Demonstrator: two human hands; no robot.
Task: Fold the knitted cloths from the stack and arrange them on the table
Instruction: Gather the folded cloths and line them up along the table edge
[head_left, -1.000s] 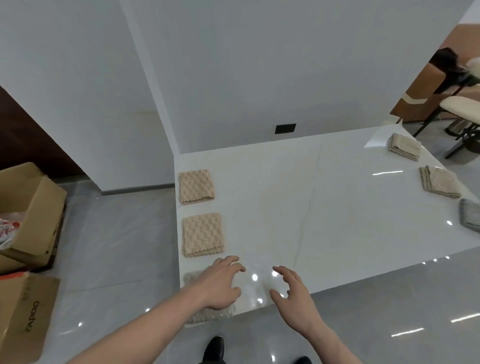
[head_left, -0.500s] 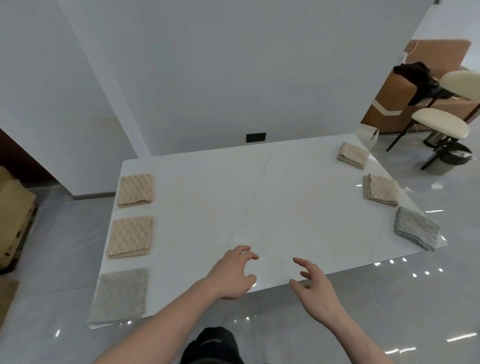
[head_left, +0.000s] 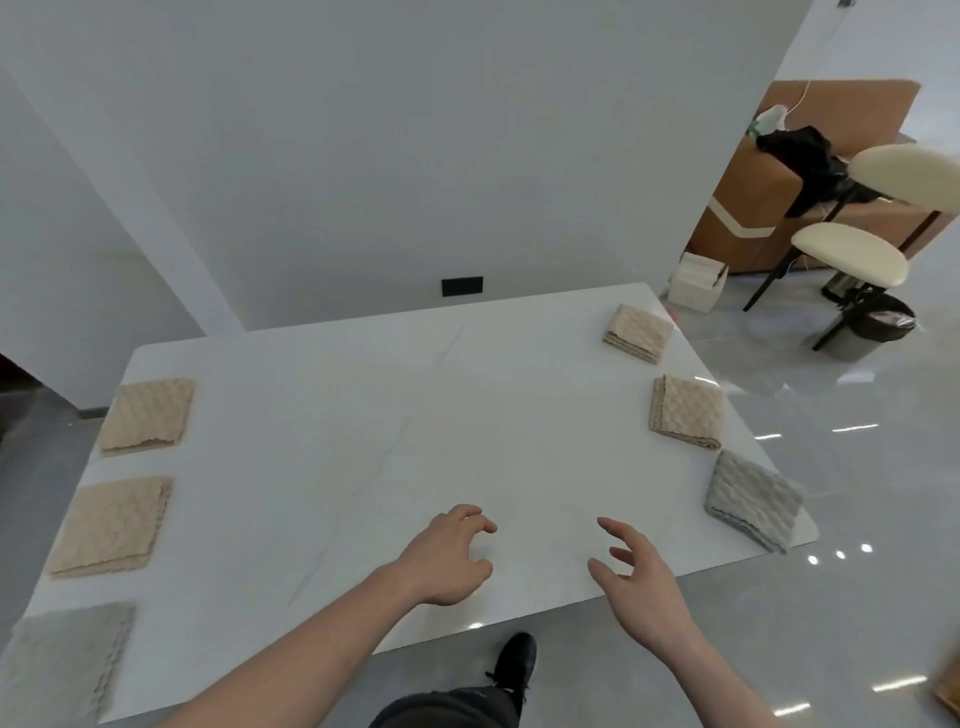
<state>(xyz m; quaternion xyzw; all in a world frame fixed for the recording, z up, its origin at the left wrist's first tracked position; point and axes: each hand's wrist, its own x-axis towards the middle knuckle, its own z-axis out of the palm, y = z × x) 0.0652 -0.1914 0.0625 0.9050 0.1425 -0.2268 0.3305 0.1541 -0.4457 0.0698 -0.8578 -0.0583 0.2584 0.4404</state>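
Both hands hover empty over the desk (head_left: 467, 415), left hand (head_left: 447, 558) and right hand (head_left: 641, 579) each with a wide, loosely curled grip. Folded cloths line the frame's right; the grey folded cloth (head_left: 750, 501) lies nearest the right hand, up and right. Flatter cloths (head_left: 111, 525) lie far left.

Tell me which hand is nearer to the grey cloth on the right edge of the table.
Right. The right hand hovers open over the table's near edge, just left of the grey cloth. The left hand is farther left, near the middle.
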